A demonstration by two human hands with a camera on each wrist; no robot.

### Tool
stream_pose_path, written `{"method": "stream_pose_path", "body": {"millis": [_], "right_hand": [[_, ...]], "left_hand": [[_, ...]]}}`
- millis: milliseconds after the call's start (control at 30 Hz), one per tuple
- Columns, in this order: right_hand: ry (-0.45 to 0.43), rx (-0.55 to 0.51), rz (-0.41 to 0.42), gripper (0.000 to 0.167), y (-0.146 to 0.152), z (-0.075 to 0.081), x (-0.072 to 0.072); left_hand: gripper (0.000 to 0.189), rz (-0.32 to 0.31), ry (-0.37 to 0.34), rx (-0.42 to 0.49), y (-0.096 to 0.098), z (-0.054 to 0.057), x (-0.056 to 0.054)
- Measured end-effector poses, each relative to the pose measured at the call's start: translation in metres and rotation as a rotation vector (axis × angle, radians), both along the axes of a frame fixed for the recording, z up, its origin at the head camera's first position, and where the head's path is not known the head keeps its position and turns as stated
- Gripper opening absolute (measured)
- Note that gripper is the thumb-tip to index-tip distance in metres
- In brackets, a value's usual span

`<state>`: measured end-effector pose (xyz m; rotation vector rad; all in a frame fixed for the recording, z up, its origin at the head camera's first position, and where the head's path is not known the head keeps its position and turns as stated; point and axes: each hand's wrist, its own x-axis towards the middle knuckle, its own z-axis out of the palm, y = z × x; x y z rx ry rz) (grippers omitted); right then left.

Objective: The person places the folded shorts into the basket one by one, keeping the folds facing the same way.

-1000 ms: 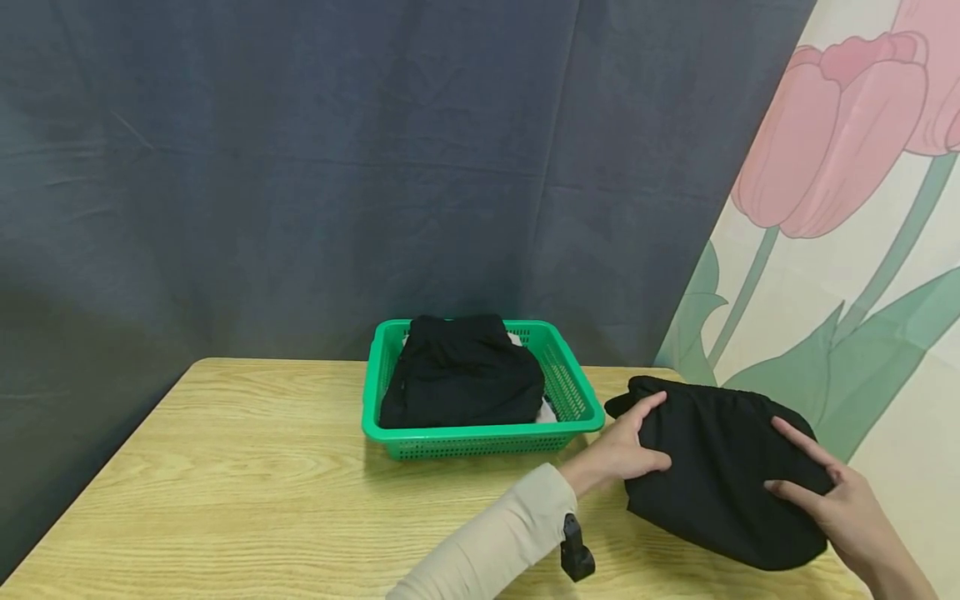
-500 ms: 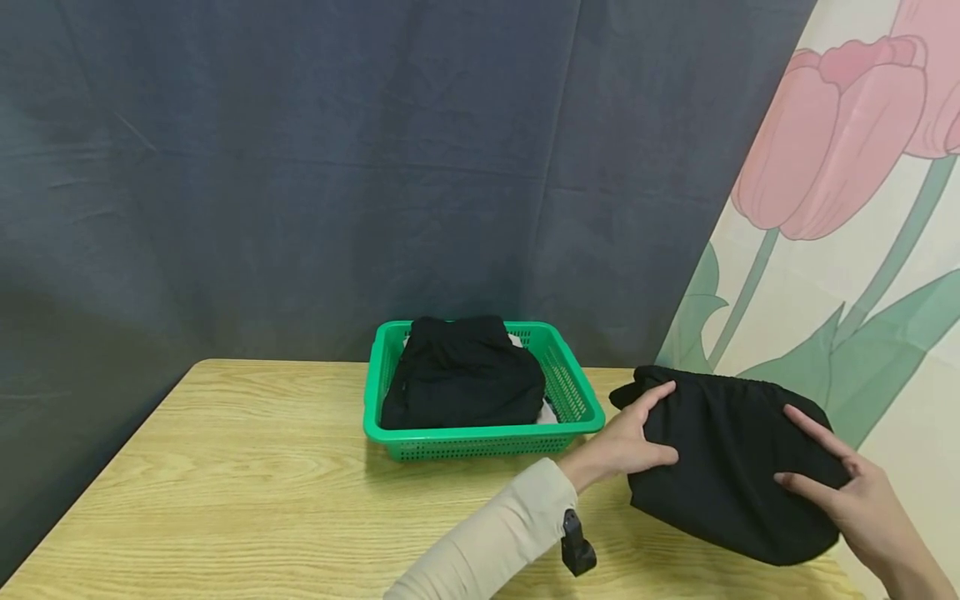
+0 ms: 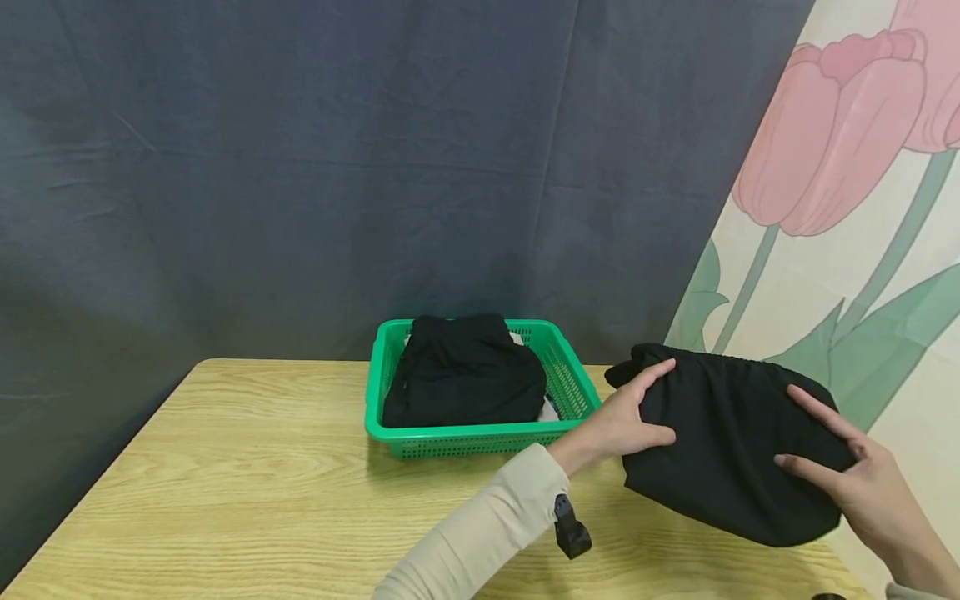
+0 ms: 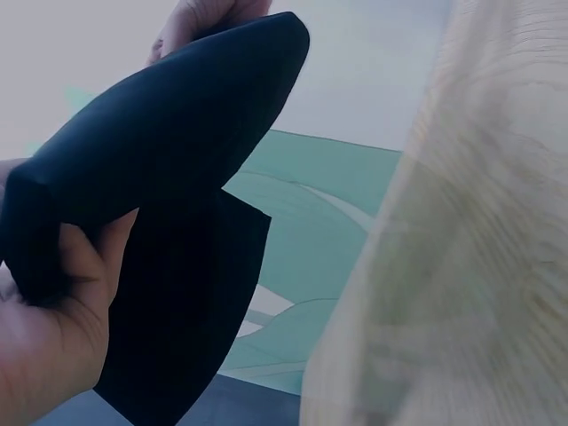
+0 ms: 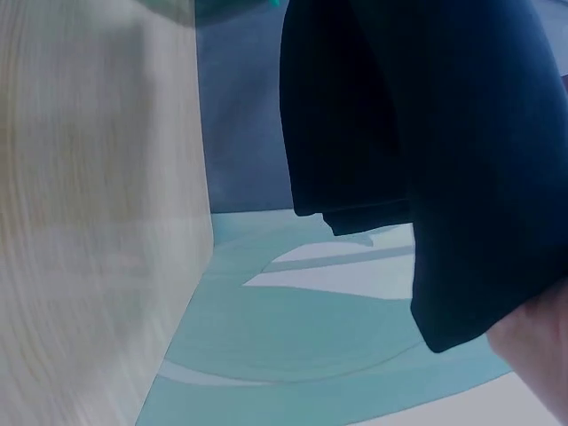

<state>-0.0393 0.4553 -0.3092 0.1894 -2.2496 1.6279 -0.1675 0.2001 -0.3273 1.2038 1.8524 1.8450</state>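
Note:
A folded black garment with a gathered, elastic-looking waistband is held up above the right end of the table. My left hand grips its left side, thumb in front. On its right side my right hand grips it the same way. In the left wrist view the folded garment bulges over the left hand, and a lower layer hangs down. The right wrist view shows the garment's loose edges off the table, with only part of the right hand visible.
A green plastic basket stands at the table's back, left of the held garment. Inside it lies another folded black garment, with bits of white cloth under it. A dark curtain and a tulip-printed sheet hang behind the wooden table.
Both hands have raised the black garment slightly and shifted it a little to the right, still gripping it by its two sides. The basket has stayed in place.

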Motion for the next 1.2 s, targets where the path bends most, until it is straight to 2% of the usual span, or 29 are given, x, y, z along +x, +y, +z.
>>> {"method": "stream_pose_path", "body": {"millis": [133, 233, 633, 900, 1200], "right_hand": [[0.013, 0.047, -0.024, 0.081, -0.005, 0.003, -0.004], [0.025, 0.048, -0.02, 0.081, -0.009, 0.005, -0.006], [0.058, -0.058, 0.06, 0.08, -0.029, 0.011, -0.016], [0.026, -0.091, 0.083, 0.077, -0.044, 0.019, -0.024], [0.055, -0.097, 0.122, 0.076, -0.059, 0.023, -0.036]], "left_hand": [[0.087, 0.004, 0.037, 0.007, -0.006, 0.005, -0.004], [0.087, -0.004, 0.038, 0.016, -0.012, 0.008, -0.006], [0.087, -0.079, -0.051, 0.077, -0.033, 0.013, -0.014], [0.088, -0.062, -0.003, 0.098, -0.049, 0.015, -0.022], [0.089, -0.056, 0.027, 0.109, -0.069, 0.021, -0.031]]}}
